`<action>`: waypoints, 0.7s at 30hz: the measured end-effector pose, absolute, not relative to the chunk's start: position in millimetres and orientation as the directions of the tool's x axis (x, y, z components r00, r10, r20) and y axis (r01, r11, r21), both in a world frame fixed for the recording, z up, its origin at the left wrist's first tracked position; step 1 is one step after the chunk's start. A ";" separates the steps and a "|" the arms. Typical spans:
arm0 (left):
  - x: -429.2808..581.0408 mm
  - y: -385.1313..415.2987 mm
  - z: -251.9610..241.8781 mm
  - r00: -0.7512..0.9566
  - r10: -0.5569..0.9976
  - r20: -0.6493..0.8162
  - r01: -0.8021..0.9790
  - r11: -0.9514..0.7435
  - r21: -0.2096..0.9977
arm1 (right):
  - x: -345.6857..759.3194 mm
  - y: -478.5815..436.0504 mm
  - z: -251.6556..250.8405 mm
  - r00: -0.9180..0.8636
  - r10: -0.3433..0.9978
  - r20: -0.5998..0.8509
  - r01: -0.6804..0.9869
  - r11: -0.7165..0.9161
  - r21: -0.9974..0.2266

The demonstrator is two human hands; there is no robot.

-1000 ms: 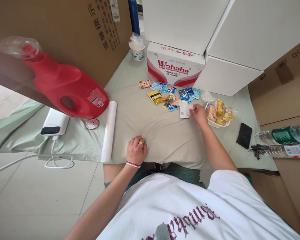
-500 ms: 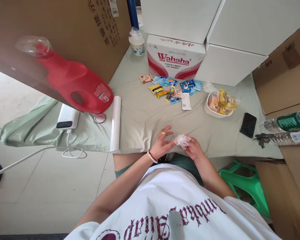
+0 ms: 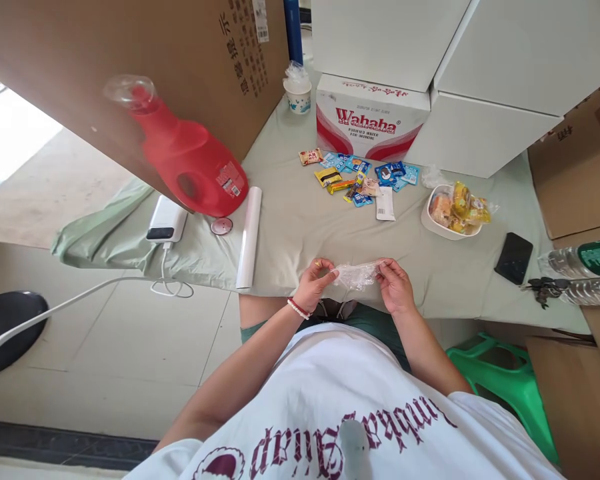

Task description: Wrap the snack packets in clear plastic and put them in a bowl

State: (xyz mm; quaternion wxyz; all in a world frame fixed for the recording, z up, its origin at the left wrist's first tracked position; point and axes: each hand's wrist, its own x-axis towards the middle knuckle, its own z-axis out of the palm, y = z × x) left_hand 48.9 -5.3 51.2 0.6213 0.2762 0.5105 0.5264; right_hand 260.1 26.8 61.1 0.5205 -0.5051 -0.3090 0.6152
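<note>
A thin, crumpled clear plastic cover (image 3: 357, 276) is stretched sideways between my two hands, just above the front edge of the cloth-covered table. My left hand (image 3: 314, 283), with a ring and a beaded bracelet, pinches its left end. At the other end, my right hand (image 3: 394, 285) grips the edge between thumb and fingers. Beyond my hands lie several small wrapped snacks (image 3: 353, 183) in blue, yellow and red packets. A white bowl (image 3: 447, 231) filled with packaged food stands further right.
To the left are a red jug (image 3: 185, 160), a white roll (image 3: 249, 237), a round pink item (image 3: 221, 226) and a cabled power bank (image 3: 167, 220). A Wahaba carton (image 3: 370, 120) and paper cup (image 3: 299, 100) stand behind. A phone (image 3: 514, 258) and plastic bottles (image 3: 593, 291) lie right.
The plastic cover was bunched up in my right hand, with my left fingers spread beside it. Now my left hand grips it too, and it is pulled out wider. The camera view has shifted.
</note>
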 end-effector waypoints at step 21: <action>85.0 0.8 85.7 0.298 0.814 -0.498 -0.358 0.579 0.733 | 265.0 15.2 84.0 0.188 0.980 0.063 0.114 0.042 -0.993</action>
